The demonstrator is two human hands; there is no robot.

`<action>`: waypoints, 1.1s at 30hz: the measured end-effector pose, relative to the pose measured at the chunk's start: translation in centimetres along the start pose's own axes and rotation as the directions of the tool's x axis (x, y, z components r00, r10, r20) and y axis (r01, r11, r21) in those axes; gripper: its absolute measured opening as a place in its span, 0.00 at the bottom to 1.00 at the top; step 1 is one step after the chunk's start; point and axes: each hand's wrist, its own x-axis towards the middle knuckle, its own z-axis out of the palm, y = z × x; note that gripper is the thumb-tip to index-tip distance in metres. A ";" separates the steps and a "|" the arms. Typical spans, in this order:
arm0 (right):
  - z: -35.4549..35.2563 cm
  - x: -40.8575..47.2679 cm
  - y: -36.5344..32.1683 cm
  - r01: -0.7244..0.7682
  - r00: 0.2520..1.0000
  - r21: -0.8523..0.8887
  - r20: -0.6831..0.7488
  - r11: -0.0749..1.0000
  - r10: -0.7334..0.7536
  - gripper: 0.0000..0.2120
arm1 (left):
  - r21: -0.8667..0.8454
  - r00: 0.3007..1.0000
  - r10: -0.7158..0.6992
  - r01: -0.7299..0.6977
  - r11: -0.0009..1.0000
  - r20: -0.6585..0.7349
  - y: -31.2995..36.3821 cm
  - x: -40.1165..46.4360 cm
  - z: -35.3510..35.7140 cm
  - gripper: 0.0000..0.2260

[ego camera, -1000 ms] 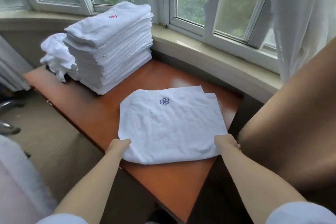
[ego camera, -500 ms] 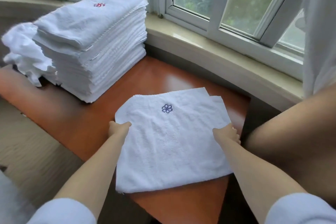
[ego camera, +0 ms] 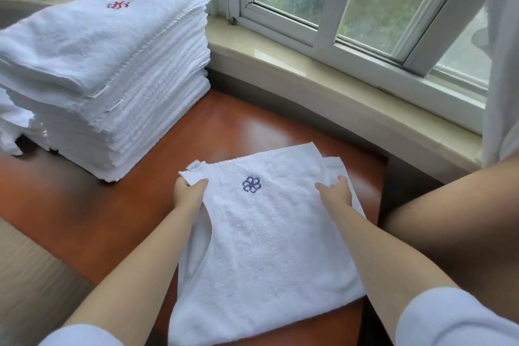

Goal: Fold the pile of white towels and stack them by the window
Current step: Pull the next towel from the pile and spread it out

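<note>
Folded towel (ego camera: 269, 247) flat on wooden table (ego camera: 84, 205), blue emblem up, near edge overhanging. Left hand (ego camera: 188, 191) pinches far-left corner by its tag; right hand (ego camera: 335, 191) grips far-right edge, fingertips hidden underneath. Towel stack (ego camera: 112, 70) back left by windowsill (ego camera: 337, 78), partly cut off.

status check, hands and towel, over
Left hand and right hand both grip towel at far corners. Towel flat on table. Stack alongside, path open.

Reddish wooden table (ego camera: 92, 205) under pale stone sill (ego camera: 323, 76); white-framed windows (ego camera: 325, 22), greenery outside; curtain (ego camera: 500, 64) right.
</note>
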 end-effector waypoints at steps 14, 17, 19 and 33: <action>-4.2 -0.7 1.5 -0.205 0.970 -0.180 0.092 0.962 0.224 0.17 | 0.798 0.990 -0.095 -0.030 0.602 0.108 -0.9 -0.1 -1.9 0.20; -3.8 0.0 1.0 -0.081 0.980 -0.290 0.150 0.953 0.129 0.15 | 0.742 0.990 0.067 -0.138 0.656 0.125 -1.6 -0.4 -1.8 0.13; -3.3 0.7 0.4 -0.030 0.982 -0.269 0.171 0.963 0.079 0.15 | 0.653 0.981 0.158 -0.194 0.732 0.114 -2.1 -0.2 -1.6 0.12; 0.1 7.7 -0.5 0.082 0.954 0.030 -0.293 0.996 -0.070 0.13 | 0.649 0.977 -0.021 0.156 0.745 -0.211 0.2 6.8 -0.4 0.16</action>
